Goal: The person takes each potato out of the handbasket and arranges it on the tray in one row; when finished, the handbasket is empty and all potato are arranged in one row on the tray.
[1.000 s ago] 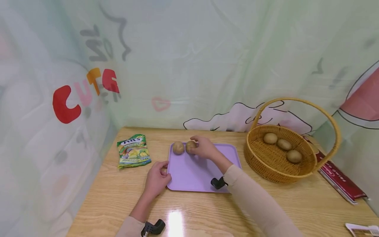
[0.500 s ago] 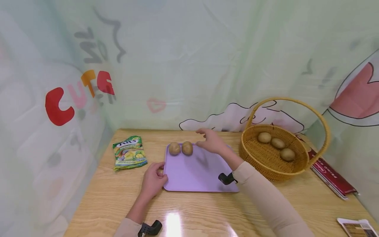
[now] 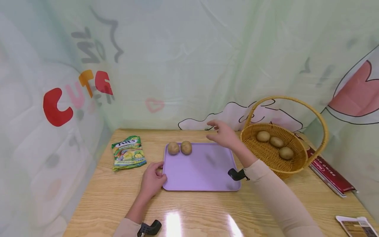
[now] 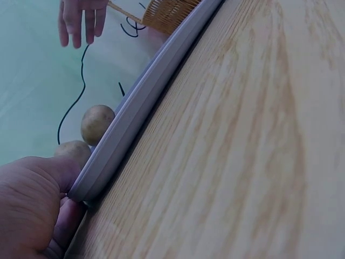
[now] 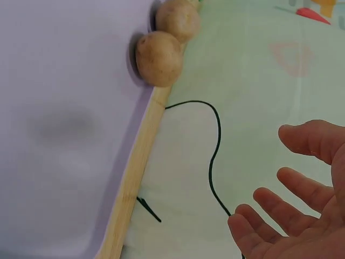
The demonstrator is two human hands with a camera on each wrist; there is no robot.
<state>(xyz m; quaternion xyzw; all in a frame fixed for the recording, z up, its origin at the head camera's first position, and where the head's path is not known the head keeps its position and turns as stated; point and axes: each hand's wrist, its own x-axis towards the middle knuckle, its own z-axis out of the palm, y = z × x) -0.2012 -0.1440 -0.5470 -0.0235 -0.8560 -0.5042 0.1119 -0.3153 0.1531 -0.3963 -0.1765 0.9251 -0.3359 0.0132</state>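
A lilac tray (image 3: 201, 171) lies on the wooden table, with two potatoes at its far left corner: a left potato (image 3: 173, 148) and a right potato (image 3: 186, 147). My left hand (image 3: 152, 180) pinches the tray's left rim; in the left wrist view its thumb (image 4: 56, 170) lies at the rim and a finger sits below. Over the tray's far right part, my right hand (image 3: 224, 134) hovers with fingers spread and holds nothing. To the right stands a wicker basket (image 3: 260, 153), its handle upright. Inside it lie three potatoes, one of them the front potato (image 3: 286, 153).
A green candy bag (image 3: 128, 153) lies left of the tray. Behind the basket's right side is a dark red packet (image 3: 333, 174). A small packet (image 3: 358, 226) sits at the lower right. A printed curtain (image 3: 177, 65) hangs behind the table (image 3: 118, 197).
My right hand has let go of the right potato on the tray and moved up and right, toward the basket. My left hand stays at the tray's rim. The head view has shifted slightly.
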